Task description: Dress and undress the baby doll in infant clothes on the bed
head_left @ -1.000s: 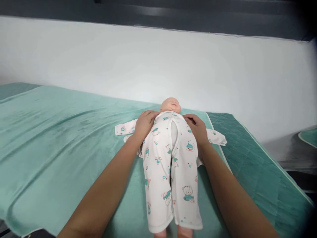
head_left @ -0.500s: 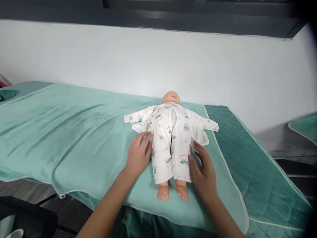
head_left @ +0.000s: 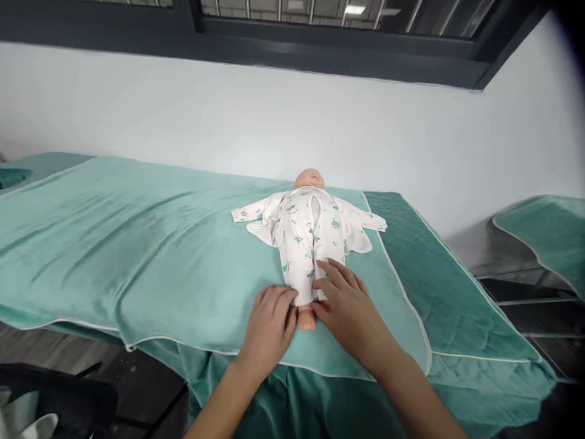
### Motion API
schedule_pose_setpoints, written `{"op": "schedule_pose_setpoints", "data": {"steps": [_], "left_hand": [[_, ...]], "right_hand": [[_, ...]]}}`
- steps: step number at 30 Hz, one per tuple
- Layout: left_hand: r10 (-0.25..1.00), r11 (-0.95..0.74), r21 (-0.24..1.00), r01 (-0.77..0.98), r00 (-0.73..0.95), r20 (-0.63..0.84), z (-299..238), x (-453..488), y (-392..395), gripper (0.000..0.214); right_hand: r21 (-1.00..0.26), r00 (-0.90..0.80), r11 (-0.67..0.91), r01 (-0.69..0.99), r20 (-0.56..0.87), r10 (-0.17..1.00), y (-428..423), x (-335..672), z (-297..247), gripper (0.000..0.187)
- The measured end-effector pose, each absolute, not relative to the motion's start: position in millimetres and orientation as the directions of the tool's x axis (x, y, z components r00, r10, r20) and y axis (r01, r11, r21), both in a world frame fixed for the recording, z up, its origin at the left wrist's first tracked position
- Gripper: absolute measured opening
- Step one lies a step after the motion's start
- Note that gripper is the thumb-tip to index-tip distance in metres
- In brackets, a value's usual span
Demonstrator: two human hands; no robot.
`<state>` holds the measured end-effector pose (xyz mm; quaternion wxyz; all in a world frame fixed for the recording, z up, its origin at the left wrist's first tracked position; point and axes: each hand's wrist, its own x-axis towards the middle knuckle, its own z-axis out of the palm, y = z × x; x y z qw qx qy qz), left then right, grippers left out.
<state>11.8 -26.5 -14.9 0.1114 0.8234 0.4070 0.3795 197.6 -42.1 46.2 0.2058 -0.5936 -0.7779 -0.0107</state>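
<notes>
A baby doll (head_left: 309,178) lies on its back on the mint-green blanket, its head toward the wall. White printed trousers (head_left: 297,247) lie over its front and legs, with a gap at the crotch. Both sleeves of the white printed top (head_left: 269,210) are spread sideways. My left hand (head_left: 270,326) rests by the left trouser cuff, fingertips at the hem and thumb apart near the bare foot (head_left: 306,319). My right hand (head_left: 350,305) is over the other trouser leg, fingers spread, touching the cloth; it hides that leg's lower part and foot.
The mint-green blanket (head_left: 183,262) covers a bed with a darker green quilted cover (head_left: 457,292). Behind are a white wall (head_left: 228,116) and a dark window frame (head_left: 338,46). A black chair-like object (head_left: 64,396) stands at lower left; another green-covered surface (head_left: 548,235) is at right.
Both hands have moved down the legs toward the feet, the right one also inward over its trouser leg. The view has shifted and shows more of the window.
</notes>
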Motion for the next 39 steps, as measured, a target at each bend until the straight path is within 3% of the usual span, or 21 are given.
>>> {"op": "schedule_pose_setpoints", "data": {"steps": [3,7,14,20,24,27,30,34,39], "left_hand": [[0.788,-0.612,0.604,0.51,0.332,0.519,-10,14,-25,0.018],[0.863,-0.504,0.764,0.402,0.255,0.436,0,13,-28,0.012],[0.921,-0.39,0.81,0.438,0.162,0.355,-12,-5,-40,0.007],[0.871,-0.484,0.717,0.501,0.197,0.45,-18,-10,-43,0.018],[0.844,-0.522,0.684,0.51,0.194,0.499,6,-3,-42,0.022],[0.78,-0.62,0.59,0.517,0.324,0.536,32,15,-40,0.021],[0.721,-0.686,0.382,0.619,0.512,0.466,48,39,-35,0.018],[0.747,-0.64,0.138,0.756,0.57,0.341,51,64,-25,0.011],[0.721,-0.67,0.122,0.732,0.602,0.344,43,65,-20,0.007]], "right_hand": [[-0.131,-0.218,0.277,0.952,0.343,0.914,-40,189,47,0.013],[-0.133,-0.21,0.273,0.953,0.359,0.909,-40,184,44,0.015],[-0.193,-0.358,0.476,0.858,0.44,0.824,-63,177,60,0.011],[-0.29,-0.355,0.502,0.815,0.435,0.827,-68,186,59,0.017],[-0.494,-0.138,0.384,0.78,0.463,0.876,-72,216,40,0.032],[-0.561,0.033,0.228,0.795,0.416,0.909,-76,235,19,0.038],[-0.571,0.067,0.155,0.806,0.35,0.935,-76,238,3,0.033],[-0.569,0.065,0.137,0.811,0.321,0.945,-68,232,-6,0.019],[-0.664,0.071,0.2,0.72,0.357,0.931,-61,237,-10,0.014]]}}
